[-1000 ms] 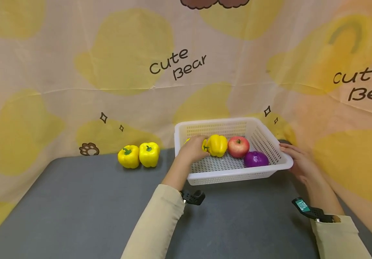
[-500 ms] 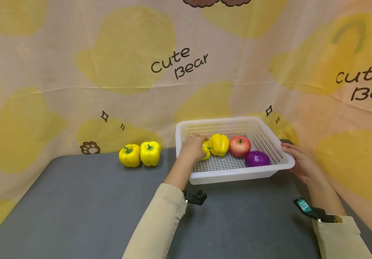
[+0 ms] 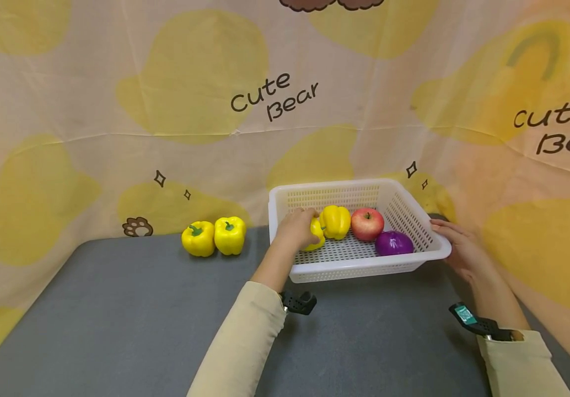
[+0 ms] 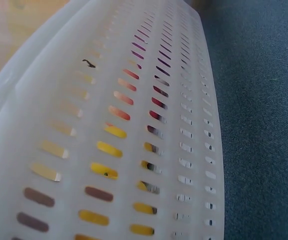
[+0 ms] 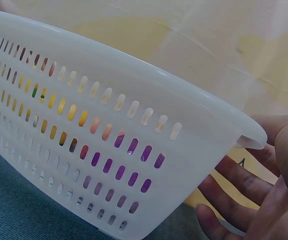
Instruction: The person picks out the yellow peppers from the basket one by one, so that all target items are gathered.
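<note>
Holding a yellow pepper (image 3: 317, 238), the left hand (image 3: 295, 228) has its fingers bent round it inside the left part of a white basket (image 3: 354, 269). The hand covers much of this pepper, so I cannot tell if it rests on the basket floor. The arm goes over the near side of the basket, likely because the sides are tall and the top is the easy way in. Just beside the held pepper, to its right, is another pepper (image 3: 335, 223), also yellow. Next comes a red apple (image 3: 366, 225), and near it, by the front right corner, a shiny purple vegetable (image 3: 394, 243) whose kind I cannot tell. They sit close together, which may help stop them from rolling about. The right hand (image 3: 463, 249) holds the basket at its right end, with its fingers behind the corner and under the lip, perhaps so the basket does not slide while the other hand is inside. Little holes in the basket wall let the yellow, red and purple show through in both wrist views. Outside, to the left, two more peppers (image 3: 214, 237) sit side by side on the gray table (image 3: 116, 314), stems up, maybe because their bumpy bottoms make good feet. Behind everything hangs a bear cloth (image 3: 191, 160) with yellow blobs.
</note>
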The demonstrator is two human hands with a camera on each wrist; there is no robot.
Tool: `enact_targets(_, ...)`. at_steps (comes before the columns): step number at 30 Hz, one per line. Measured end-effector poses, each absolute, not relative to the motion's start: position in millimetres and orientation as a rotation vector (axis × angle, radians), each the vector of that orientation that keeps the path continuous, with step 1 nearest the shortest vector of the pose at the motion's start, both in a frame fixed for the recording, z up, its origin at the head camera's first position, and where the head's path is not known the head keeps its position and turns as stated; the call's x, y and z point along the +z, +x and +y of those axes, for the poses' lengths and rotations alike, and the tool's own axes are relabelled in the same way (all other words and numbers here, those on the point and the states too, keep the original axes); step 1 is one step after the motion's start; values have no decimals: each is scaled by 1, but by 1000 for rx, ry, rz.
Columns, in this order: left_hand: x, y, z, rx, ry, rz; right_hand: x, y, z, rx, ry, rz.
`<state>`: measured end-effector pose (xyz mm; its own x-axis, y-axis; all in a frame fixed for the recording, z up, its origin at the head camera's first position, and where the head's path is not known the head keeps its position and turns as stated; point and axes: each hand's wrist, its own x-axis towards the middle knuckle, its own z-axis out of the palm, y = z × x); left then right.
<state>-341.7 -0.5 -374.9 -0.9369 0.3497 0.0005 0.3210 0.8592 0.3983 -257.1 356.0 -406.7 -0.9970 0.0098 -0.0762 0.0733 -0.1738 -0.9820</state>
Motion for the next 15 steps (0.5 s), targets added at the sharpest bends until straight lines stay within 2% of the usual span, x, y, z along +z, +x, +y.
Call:
enact_targets(9,-376,-341,-1,850,408,2910,-405,-258,355,-2367,100,1997)
enact_targets(15,-375,-339,0,983,459,2927,-407,-256,356,-2348,107,2002)
